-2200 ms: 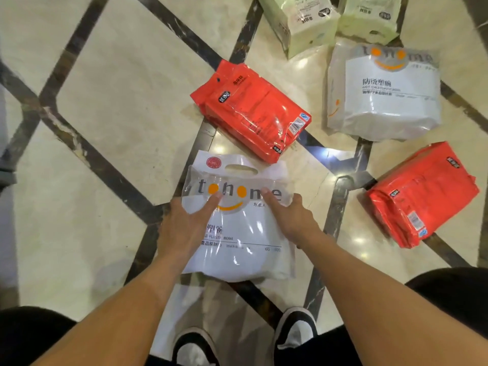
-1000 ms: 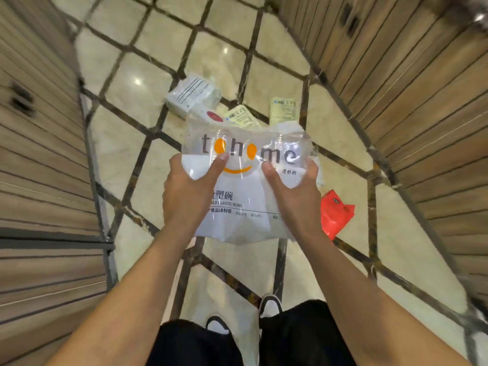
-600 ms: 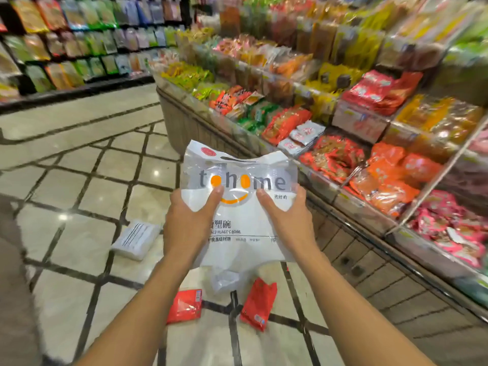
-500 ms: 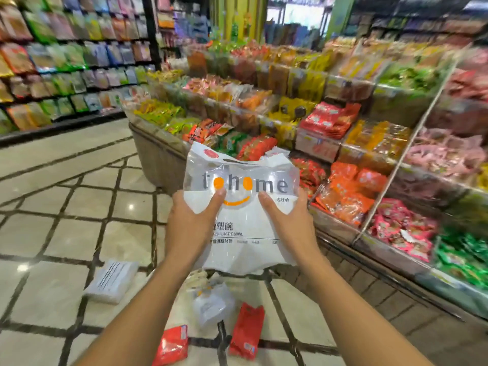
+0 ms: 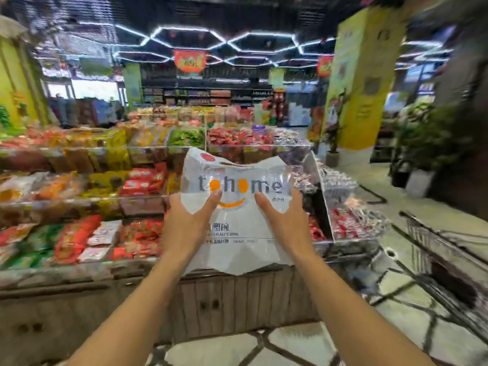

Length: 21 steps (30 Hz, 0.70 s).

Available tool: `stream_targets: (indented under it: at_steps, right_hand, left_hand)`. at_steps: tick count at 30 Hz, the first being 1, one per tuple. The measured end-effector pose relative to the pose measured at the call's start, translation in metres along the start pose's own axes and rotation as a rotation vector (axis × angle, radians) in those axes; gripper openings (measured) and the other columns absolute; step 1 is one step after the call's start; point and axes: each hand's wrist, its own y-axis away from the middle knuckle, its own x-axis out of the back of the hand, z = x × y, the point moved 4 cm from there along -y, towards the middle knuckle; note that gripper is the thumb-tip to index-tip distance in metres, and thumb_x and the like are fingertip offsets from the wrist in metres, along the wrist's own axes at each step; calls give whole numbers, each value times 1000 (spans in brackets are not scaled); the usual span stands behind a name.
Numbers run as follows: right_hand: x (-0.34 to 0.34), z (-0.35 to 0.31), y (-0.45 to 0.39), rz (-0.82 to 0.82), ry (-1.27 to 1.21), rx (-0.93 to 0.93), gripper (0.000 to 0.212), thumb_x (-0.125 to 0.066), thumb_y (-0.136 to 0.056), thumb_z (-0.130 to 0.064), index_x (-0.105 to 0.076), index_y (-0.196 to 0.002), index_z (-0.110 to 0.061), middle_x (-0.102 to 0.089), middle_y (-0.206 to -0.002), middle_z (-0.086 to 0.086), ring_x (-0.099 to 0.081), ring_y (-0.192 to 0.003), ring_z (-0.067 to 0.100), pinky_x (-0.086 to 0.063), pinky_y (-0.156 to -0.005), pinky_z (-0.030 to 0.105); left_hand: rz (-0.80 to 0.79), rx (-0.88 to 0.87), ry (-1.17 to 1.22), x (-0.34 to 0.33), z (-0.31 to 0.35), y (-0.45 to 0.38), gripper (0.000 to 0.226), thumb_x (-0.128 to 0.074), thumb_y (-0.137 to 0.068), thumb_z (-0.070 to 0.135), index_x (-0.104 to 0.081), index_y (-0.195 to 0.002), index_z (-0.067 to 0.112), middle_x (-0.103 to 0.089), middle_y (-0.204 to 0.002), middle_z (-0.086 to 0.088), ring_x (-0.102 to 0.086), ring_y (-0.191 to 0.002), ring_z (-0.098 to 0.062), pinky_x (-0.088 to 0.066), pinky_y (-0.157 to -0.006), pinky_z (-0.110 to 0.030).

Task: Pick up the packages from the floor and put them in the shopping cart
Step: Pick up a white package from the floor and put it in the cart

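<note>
A long tiered snack display with clear acrylic bin fronts and a wooden-slatted base (image 5: 111, 307) fills the left and centre of the view, its compartments heaped with red, green, yellow and orange packets too blurred to read. To the right stands a tall yellow square pillar (image 5: 359, 83), and past it a dark green potted plant in a pale pot (image 5: 422, 154). Overhead, white hexagonal strip lights (image 5: 190, 39) run across a dark ceiling. At the lower right edge sits the grey metal wire shopping cart (image 5: 446, 262), smeared by motion, only part of its basket in frame; it stands on a pale marble floor crossed by dark inlay lines (image 5: 298, 344). In the middle, raised in the air in front of the display and well to the left of the cart, is the white and clear plastic package printed with grey "tohome" lettering and an orange smile (image 5: 237, 220), upright with its cut-out handle edge at the top. The left hand (image 5: 190, 223) clasps its left side, thumb laid across the front near the orange smile and the other fingers wrapped behind out of sight. The right hand (image 5: 285, 220) clasps the right side the same way, thumb on the front face, fingers curled around the far edge. Both bare forearms reach up from the bottom of the frame.
</note>
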Motion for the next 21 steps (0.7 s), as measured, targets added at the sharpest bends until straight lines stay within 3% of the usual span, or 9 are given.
stream_targets:
  at_steps: [3,5,8,12,16,19,21]
  right_hand:
    - [88,3,-3,141,95,-17,113,-64,-59,-90,-40,-152,-30,-65,-131,-9,-64,-123,23,-54,-97,45]
    - [143,8,-2,222,137,-26,116,-62,-59,-93,-40,-153,-28,-62,-143,-3,-61,-128,25,-52,-103,49]
    - [221,21,-3,326,180,-32,106,-63,-59,-93,-47,-143,-31,-65,-133,-6,-65,-121,23,-54,-99,48]
    - [321,47,-9,428,168,-38,87,-67,-60,-88,-47,-128,-38,-68,-119,-11,-70,-106,17,-59,-91,49]
    - [421,77,-19,512,185,-58,90,-68,-60,-87,-50,-130,-33,-68,-120,-8,-70,-105,18,-60,-87,46]
    - [495,98,-27,559,227,-77,86,-63,-58,-89,-44,-124,-38,-67,-117,-9,-69,-104,18,-58,-83,40]
    - [544,112,-32,586,261,-102,85,-60,-58,-91,-41,-123,-40,-66,-114,-12,-69,-104,19,-56,-81,39]
  left_hand:
    - [-131,-55,60,-74,39,20,89,-67,-62,88,-64,-126,25,-76,-101,12,-72,-92,-10,-50,-71,-31]
    - [-211,-96,100,-123,62,37,86,-70,-65,84,-64,-129,27,-77,-107,9,-73,-98,-15,-55,-79,-34]
    - [-319,-156,132,-192,91,65,81,-74,-73,77,-61,-134,25,-75,-110,10,-69,-96,-8,-48,-72,-22]
    - [-461,-169,164,-287,126,101,97,-68,-66,87,-60,-134,17,-76,-114,-2,-73,-101,-24,-60,-88,-48]
    - [-553,-210,197,-387,161,139,101,-66,-66,86,-59,-137,15,-76,-117,-6,-73,-106,-31,-58,-94,-53]
    - [-611,-188,190,-464,182,171,73,-71,-75,80,-60,-128,31,-75,-114,7,-73,-101,-17,-59,-90,-41]
    - [-611,-197,184,-514,196,191,43,-75,-79,71,-60,-103,38,-75,-89,22,-69,-79,4,-54,-69,-18]
